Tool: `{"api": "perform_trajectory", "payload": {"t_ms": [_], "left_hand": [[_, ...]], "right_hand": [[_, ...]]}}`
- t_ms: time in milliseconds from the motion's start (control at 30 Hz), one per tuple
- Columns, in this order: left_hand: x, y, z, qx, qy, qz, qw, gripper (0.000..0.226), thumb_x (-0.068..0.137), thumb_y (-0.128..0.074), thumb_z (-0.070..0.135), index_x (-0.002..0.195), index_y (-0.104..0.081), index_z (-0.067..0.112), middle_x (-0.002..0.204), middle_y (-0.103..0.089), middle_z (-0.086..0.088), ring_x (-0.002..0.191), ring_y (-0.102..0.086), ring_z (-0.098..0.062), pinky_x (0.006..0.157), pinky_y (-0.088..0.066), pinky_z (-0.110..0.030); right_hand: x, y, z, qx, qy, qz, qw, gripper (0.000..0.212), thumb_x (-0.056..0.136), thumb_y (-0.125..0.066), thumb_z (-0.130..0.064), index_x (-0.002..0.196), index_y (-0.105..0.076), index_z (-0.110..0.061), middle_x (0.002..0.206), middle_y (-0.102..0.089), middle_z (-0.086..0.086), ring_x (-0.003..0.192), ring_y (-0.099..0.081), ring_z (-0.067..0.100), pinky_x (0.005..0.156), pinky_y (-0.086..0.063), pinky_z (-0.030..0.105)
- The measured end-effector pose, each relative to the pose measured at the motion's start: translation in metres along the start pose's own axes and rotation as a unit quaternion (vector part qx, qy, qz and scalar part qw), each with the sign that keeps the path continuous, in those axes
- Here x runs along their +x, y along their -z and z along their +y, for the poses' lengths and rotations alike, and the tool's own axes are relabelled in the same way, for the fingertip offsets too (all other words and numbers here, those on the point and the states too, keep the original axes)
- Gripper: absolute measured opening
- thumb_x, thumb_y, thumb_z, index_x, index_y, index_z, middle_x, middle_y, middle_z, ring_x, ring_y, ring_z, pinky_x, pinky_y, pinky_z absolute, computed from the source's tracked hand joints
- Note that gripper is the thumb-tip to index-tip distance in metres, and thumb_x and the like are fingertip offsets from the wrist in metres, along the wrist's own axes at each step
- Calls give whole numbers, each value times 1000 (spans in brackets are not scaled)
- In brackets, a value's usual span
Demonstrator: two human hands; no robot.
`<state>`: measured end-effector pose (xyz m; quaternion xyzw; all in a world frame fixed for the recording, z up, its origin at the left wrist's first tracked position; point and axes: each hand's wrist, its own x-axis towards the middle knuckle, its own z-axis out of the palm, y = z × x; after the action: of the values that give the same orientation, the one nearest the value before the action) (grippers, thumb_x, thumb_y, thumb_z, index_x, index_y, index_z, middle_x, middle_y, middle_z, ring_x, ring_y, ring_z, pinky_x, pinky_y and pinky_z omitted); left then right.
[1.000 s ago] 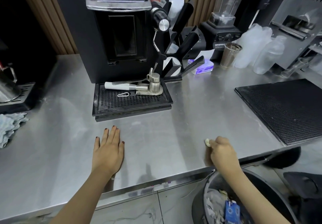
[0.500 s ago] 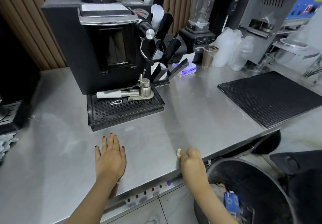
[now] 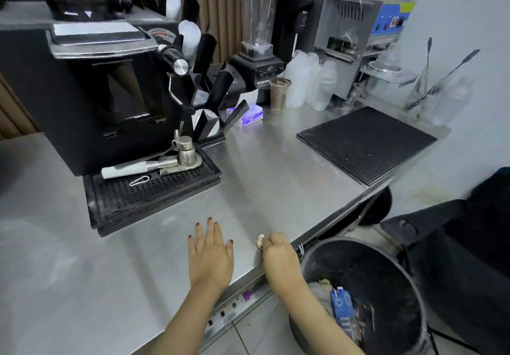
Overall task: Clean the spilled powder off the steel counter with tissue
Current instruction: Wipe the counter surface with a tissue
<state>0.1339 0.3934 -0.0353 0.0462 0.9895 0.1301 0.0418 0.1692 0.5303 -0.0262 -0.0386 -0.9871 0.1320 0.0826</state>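
The left hand (image 3: 211, 255) is lying flat on the steel counter (image 3: 82, 285) near its front edge, fingers straight and slightly spread, holding nothing. Just beside it to the right, the right hand (image 3: 278, 255) is resting at the counter's edge with its fingers curled around a small wad of tissue (image 3: 260, 240). Only a pale nub of the tissue is peeking out beyond the knuckles and the rest is hiding inside the fist, so whether it is touching the steel cannot be told. The powder is proving hard to make out: pale patches are showing on the counter, but they may be only glare. Below the right forearm a dark round bin (image 3: 400, 258) is standing on the floor, its lower part cut off by the frame, with a blue carton (image 3: 342, 306) and blurred rubbish lying inside. Behind the hands a black coffee machine (image 3: 91, 92) is sitting with its drip tray (image 3: 143, 197) toward the front, a portafilter (image 3: 154, 165) lying on the tray. A black mat (image 3: 367, 142) is lying well to the right, and a blender (image 3: 258, 51) is standing at the back, its top cut off.
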Motion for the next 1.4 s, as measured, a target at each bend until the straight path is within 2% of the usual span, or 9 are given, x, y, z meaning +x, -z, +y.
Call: {"api": "perform_trajectory", "payload": {"t_ms": [267, 467, 633, 733, 833, 900, 1067, 1200, 1400], "left_hand": [[34, -14, 60, 8, -92, -20, 996, 54, 98, -10, 35, 147, 6, 18, 155, 13, 6, 142, 15, -22, 117, 5, -41], [55, -22, 84, -4, -98, 0, 995, 52, 98, -11, 32, 147, 1, 17, 156, 9, 6, 143, 11, -19, 117, 2, -39], [58, -22, 87, -37, 49, 42, 997, 54, 97, -15, 25, 146, -2, 8, 156, 4, -5, 144, 6, -22, 117, 2, -40], [59, -22, 88, -42, 102, 47, 993, 54, 97, -16, 24, 146, 0, 7, 156, 5, -5, 144, 7, -23, 117, 3, -42], [62, -23, 90, -44, 109, 41, 992, 54, 97, -15, 24, 146, 2, 8, 156, 8, -5, 143, 10, -22, 117, 5, -42], [63, -23, 90, -43, 111, 39, 992, 54, 97, -14, 24, 146, 3, 8, 156, 10, -5, 143, 12, -22, 117, 5, -42], [65, -21, 91, -39, 111, 35, 992, 54, 97, -14, 24, 146, 4, 8, 156, 11, -6, 143, 12, -22, 117, 7, -42], [65, -20, 90, -34, 117, 33, 992, 54, 97, -14, 24, 146, 4, 8, 156, 10, -5, 143, 12, -22, 117, 6, -43], [65, -20, 89, -27, 116, 29, 992, 55, 97, -14, 24, 146, 4, 8, 156, 11, -6, 143, 12, -23, 117, 6, -43]], "right_hand": [[54, 27, 92, 12, -150, 18, 989, 21, 48, -72, 17, 56, -62, 1, 60, -56, 14, 60, -59, 35, 44, -46, 28], [32, 22, 87, -13, -21, 28, 999, 20, 40, -65, 2, 49, -59, -15, 52, -50, -4, 48, -51, 12, 41, -25, 16], [64, 28, 124, -29, -51, 8, 998, 18, 50, -70, 7, 59, -64, -7, 59, -54, 4, 58, -57, 23, 43, -32, 20], [100, 29, 125, -19, -88, 43, 995, 35, 76, -29, -5, 79, -63, 4, 73, -48, 11, 80, -54, 31, 57, -29, 27], [90, 26, 91, -12, 5, 5, 1000, 7, 61, -66, -10, 55, -63, -14, 56, -54, -1, 56, -57, 16, 45, -27, 16], [72, 15, 81, -7, 110, -9, 994, 30, 36, -84, -5, 51, -62, -18, 52, -53, -6, 49, -52, 11, 41, -27, 16], [104, 7, 87, 22, 97, 0, 995, 17, 53, -76, 2, 54, -62, -9, 58, -54, 1, 56, -53, 19, 39, -29, 24], [142, 0, 77, 48, 47, -35, 997, 16, 86, -43, 3, 90, -59, 5, 94, -50, 13, 94, -46, 25, 63, -27, 31], [85, 7, 86, 16, 131, -8, 991, 25, 46, -85, -2, 54, -64, -11, 55, -53, -1, 50, -50, 15, 39, -27, 17]]}}
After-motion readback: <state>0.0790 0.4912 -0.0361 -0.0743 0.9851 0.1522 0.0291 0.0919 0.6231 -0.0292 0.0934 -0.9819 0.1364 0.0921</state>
